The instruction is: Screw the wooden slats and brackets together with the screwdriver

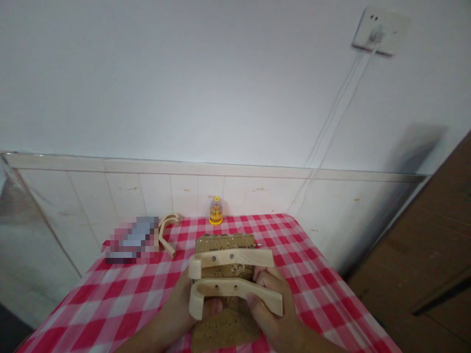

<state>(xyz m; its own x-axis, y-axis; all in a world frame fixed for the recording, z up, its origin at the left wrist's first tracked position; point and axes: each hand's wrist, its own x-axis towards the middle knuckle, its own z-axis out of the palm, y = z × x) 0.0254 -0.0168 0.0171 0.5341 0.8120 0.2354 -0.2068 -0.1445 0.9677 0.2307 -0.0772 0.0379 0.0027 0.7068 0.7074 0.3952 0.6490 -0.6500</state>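
Note:
Two pale curved wooden hooks lie side by side over a taped, hole-pitted piece of cardboard (224,336). The near wooden hook (243,287) has two screw holes; the far wooden hook (245,257) has two metal screws in it. My right hand (275,306) grips the near hook's straight end, thumb on top and a finger between the two hooks. At the curled ends, my left hand (184,304) closes around the near hook; its thumb shows below the wood, while its other fingers are mostly hidden.
A red-and-white checked cloth (140,299) covers the table. Another curved wooden hook (167,235) lies at back left, beside a pixelated object (136,240). A small yellow-capped container (216,211) stands by the wall. Cables hang from a wall socket (380,32); a brown panel (415,274) rises on the right.

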